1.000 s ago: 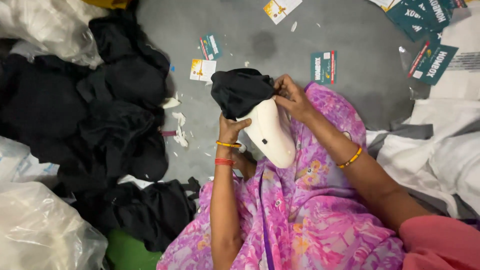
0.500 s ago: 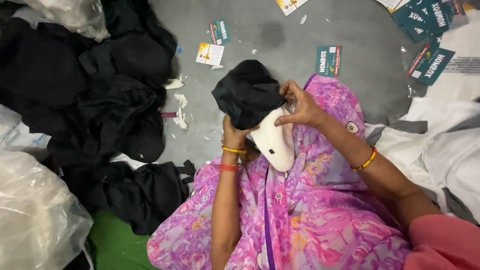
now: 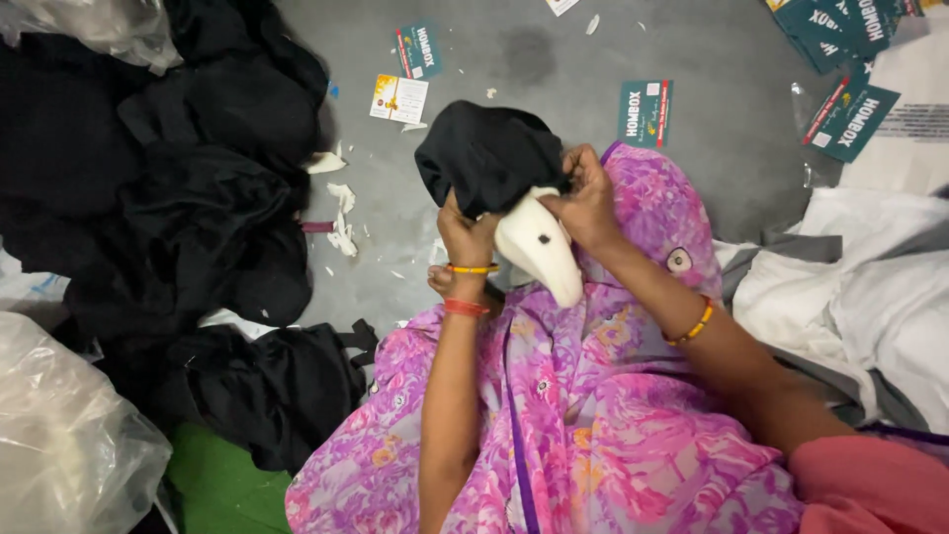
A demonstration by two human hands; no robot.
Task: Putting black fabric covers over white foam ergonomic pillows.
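A black cloth piece [image 3: 489, 153] covers the top of a white moulded form [image 3: 539, 247] held over my lap. My left hand [image 3: 465, 232] grips the cloth and the form from the left side. My right hand [image 3: 585, 198] pinches the black cloth at its right edge, against the form. Both wrists wear bangles. The upper part of the white form is hidden under the cloth. My lap is covered by a pink and purple patterned garment [image 3: 593, 415].
A heap of black cloth pieces [image 3: 158, 178] lies on the grey floor [image 3: 514, 49] to the left. Clear plastic bags [image 3: 59, 435] sit at lower left. White and grey fabric [image 3: 860, 287] lies right. Teal cards [image 3: 645, 112] and paper scraps are scattered ahead.
The black cloth has been drawn further down over the white form. Both hands stayed on it, and the view shifted slightly.
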